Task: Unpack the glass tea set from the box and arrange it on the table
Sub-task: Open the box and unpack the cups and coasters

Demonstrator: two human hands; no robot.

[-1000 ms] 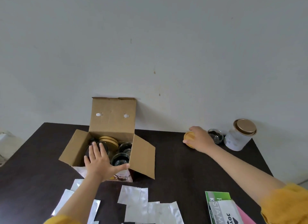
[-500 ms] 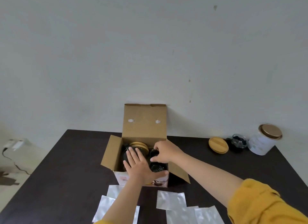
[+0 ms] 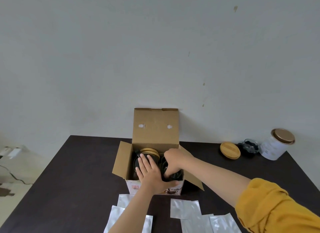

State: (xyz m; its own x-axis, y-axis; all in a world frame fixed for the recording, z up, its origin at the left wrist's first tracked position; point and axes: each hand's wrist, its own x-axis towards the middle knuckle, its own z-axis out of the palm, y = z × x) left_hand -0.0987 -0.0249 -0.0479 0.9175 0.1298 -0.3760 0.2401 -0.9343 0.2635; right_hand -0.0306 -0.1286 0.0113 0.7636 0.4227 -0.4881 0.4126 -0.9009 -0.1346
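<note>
An open cardboard box (image 3: 121, 160) stands on the dark table (image 3: 83, 172) near the wall, its lid flap upright. Inside are dark glass pieces and wooden lids (image 3: 149, 151). My left hand (image 3: 149, 172) lies flat with straight fingers over the box's front, the thumb along the front edge. My right hand (image 3: 173, 160) reaches into the box's right side, its fingers curled round a glass cup (image 3: 174, 175). A wooden lid (image 3: 230, 150) and a small glass cup (image 3: 250, 146) sit on the table at the back right.
A white tin (image 3: 273, 147) with a bronze lid stands beside the glass cup at the back right corner. Several silver foil packets (image 3: 185, 208) lie at the table's near edge. A cable (image 3: 15, 177) runs on the floor to the left.
My right hand left the wooden lid at the back right and moved into the box, where it now grips a glass cup. My left hand stayed on the box.
</note>
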